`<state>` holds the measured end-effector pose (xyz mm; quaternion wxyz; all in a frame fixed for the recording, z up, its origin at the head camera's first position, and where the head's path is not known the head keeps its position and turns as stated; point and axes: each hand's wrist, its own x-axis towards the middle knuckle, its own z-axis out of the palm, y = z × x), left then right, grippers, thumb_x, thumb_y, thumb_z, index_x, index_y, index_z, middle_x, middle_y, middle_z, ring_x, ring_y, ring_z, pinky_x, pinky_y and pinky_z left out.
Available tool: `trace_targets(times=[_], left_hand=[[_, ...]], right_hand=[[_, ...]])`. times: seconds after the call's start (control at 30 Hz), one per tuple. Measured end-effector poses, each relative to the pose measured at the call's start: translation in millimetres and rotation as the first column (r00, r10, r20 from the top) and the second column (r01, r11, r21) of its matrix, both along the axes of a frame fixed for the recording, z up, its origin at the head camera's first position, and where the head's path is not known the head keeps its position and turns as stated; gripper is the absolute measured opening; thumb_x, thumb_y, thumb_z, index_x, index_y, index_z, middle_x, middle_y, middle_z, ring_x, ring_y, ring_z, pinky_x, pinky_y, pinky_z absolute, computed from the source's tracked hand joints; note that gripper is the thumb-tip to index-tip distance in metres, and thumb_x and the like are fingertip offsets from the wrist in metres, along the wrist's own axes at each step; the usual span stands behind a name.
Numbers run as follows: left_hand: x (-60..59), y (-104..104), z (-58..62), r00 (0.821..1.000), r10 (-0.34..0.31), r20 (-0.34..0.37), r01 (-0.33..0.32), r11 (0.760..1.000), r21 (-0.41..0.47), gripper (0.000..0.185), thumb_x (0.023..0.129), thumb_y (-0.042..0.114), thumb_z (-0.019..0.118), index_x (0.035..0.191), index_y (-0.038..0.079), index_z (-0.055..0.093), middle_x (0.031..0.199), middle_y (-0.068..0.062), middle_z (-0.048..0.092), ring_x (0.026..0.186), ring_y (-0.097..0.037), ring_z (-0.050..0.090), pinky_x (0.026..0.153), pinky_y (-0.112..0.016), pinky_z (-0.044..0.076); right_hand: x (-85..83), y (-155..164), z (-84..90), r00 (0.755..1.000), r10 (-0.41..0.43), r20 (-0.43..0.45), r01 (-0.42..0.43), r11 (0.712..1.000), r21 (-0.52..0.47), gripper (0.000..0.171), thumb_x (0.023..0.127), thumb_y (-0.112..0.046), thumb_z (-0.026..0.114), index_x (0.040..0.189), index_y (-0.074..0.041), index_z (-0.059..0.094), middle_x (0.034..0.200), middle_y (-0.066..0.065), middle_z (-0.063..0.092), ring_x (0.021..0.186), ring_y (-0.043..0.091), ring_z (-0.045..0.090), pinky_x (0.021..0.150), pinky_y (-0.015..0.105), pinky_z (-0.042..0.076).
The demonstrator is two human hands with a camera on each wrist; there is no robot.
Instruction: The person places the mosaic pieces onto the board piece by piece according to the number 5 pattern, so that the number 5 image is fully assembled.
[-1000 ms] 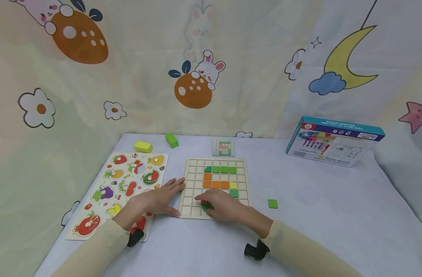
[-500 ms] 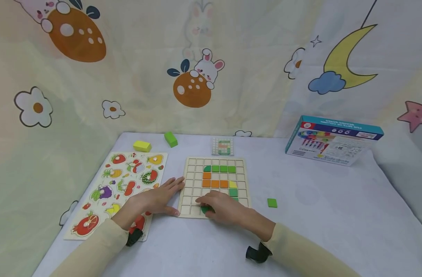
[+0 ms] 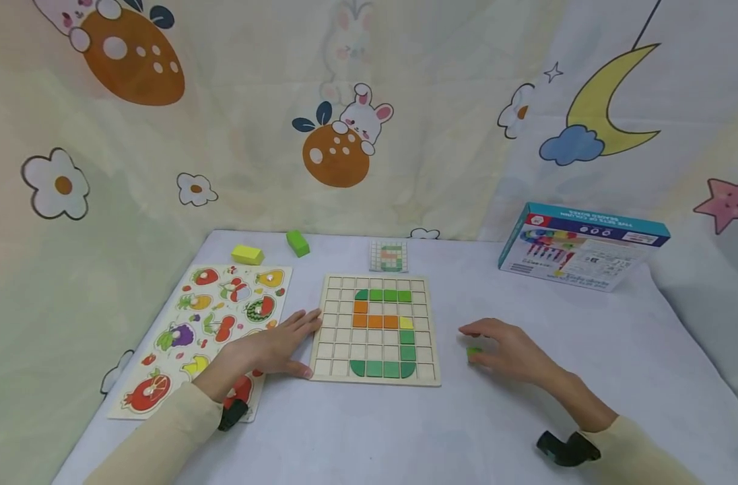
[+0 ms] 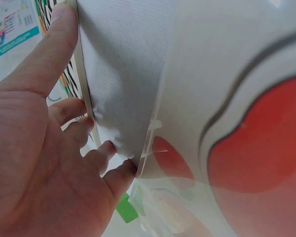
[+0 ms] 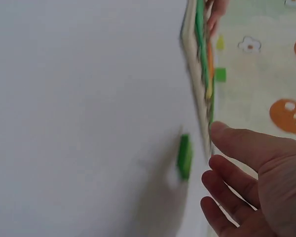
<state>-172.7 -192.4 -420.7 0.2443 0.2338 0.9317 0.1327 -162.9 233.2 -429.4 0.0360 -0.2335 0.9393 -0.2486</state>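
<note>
A wooden grid board (image 3: 332,337) lies flat in the middle of the table, bearing green, orange and yellow tiles. The bottom run of green tiles (image 3: 383,369) has a rounded piece at each end. My left hand (image 3: 272,350) rests with fingers spread against the board's left edge; the left wrist view shows its thumb and fingertips along that edge. To the right of the board, my right hand (image 3: 517,351) is over a loose green square tile (image 3: 473,351), partly hiding it. In the right wrist view the tile (image 5: 185,157) lies apart from the parted fingertips.
A fruit picture board (image 3: 181,364) lies left, partly beneath the left forearm. Yellow (image 3: 247,254) and green (image 3: 297,243) blocks sit at the back. A small pattern card (image 3: 389,256) stands behind the grid board. A box (image 3: 581,249) stands back right.
My right hand has left the board's bottom row and moved right to the loose green tile. The bottom green row is now uncovered. My left hand has stayed in place.
</note>
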Motion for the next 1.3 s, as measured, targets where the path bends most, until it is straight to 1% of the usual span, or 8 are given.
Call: trace_targets(times=[0.13,0.37,0.5,0.6,0.7,0.9,1.03,1.3], left_hand=[[1.6,-3,3.1,1.000,0.005,0.000,-0.005,1.000,0.005,0.094,0.083,0.042,0.073,0.155,0.012,0.021,0.165,-0.006,0.009,0.151,-0.036,0.007,0.114,-0.054,0.030],[4.8,-3,4.8,1.000,0.004,0.007,-0.004,0.999,0.040,0.092,0.084,0.042,0.073,0.154,0.010,0.022,0.164,-0.008,0.009,0.150,-0.038,0.007,0.113,-0.056,0.030],[3.9,-2,3.4,1.000,0.003,0.003,-0.003,1.000,0.030,0.094,0.083,0.043,0.073,0.154,0.010,0.021,0.165,-0.008,0.009,0.150,-0.038,0.007,0.114,-0.055,0.030],[2.2,-3,3.0,1.000,0.000,0.001,0.000,1.000,0.027,0.094,0.084,0.042,0.073,0.155,0.010,0.021,0.165,-0.008,0.008,0.151,-0.038,0.007,0.115,-0.055,0.029],[1.6,-4,2.6,1.000,0.000,0.004,0.000,0.999,0.036,0.093,0.084,0.041,0.073,0.154,0.009,0.021,0.164,-0.009,0.008,0.150,-0.039,0.007,0.115,-0.056,0.027],[1.9,-4,-1.1,1.000,0.023,0.020,-0.023,1.000,0.012,0.094,0.083,0.042,0.073,0.155,0.012,0.021,0.165,-0.005,0.007,0.151,-0.036,0.005,0.115,-0.055,0.028],[0.9,-2,-3.6,1.000,0.013,0.016,-0.013,1.000,0.005,0.093,0.084,0.044,0.072,0.155,0.013,0.021,0.165,-0.004,0.007,0.151,-0.035,0.005,0.115,-0.054,0.029],[-2.7,-1,-1.3,1.000,-0.013,0.006,0.013,1.000,0.020,0.093,0.084,0.045,0.072,0.154,0.011,0.022,0.165,-0.008,0.007,0.150,-0.038,0.006,0.114,-0.055,0.029]], right_hand=[[2.5,17,-9.3,0.999,0.031,-0.027,-0.031,1.000,0.002,0.047,0.077,-0.012,0.081,0.121,-0.009,0.066,0.116,0.002,0.069,0.106,0.023,0.064,0.090,0.040,0.054],[-1.8,2,-13.9,0.997,0.028,-0.078,-0.030,0.999,-0.024,0.046,0.077,-0.004,0.079,0.121,-0.009,0.067,0.111,0.000,0.070,0.101,0.019,0.065,0.087,0.037,0.055],[-9.1,-25,-5.2,0.999,0.013,-0.037,-0.014,0.999,-0.039,0.047,0.079,-0.008,0.079,0.124,-0.010,0.065,0.108,0.000,0.069,0.099,0.017,0.063,0.088,0.038,0.055],[-13.7,-56,2.8,0.999,0.036,-0.012,-0.037,0.998,-0.043,0.049,0.079,-0.010,0.079,0.126,-0.009,0.064,0.106,0.001,0.069,0.097,0.016,0.062,0.087,0.038,0.055],[-15.8,-93,6.4,0.994,0.105,-0.004,-0.105,0.993,-0.059,0.048,0.080,-0.012,0.079,0.125,-0.008,0.064,0.104,0.000,0.069,0.093,0.015,0.061,0.084,0.035,0.055],[-16.1,-154,-1.0,0.964,0.267,0.018,-0.264,0.961,-0.086,0.040,0.083,-0.017,0.076,0.121,-0.009,0.067,0.101,-0.002,0.070,0.091,0.012,0.062,0.082,0.027,0.052],[-16.3,-170,-6.6,0.961,0.276,0.024,-0.273,0.960,-0.067,0.037,0.083,-0.016,0.077,0.119,-0.008,0.068,0.097,-0.001,0.069,0.088,0.011,0.061,0.079,0.023,0.051],[-17.4,-171,-7.4,0.967,0.249,0.055,-0.245,0.967,-0.066,0.038,0.083,-0.015,0.076,0.120,-0.009,0.067,0.099,-0.001,0.068,0.090,0.013,0.060,0.081,0.023,0.051]])
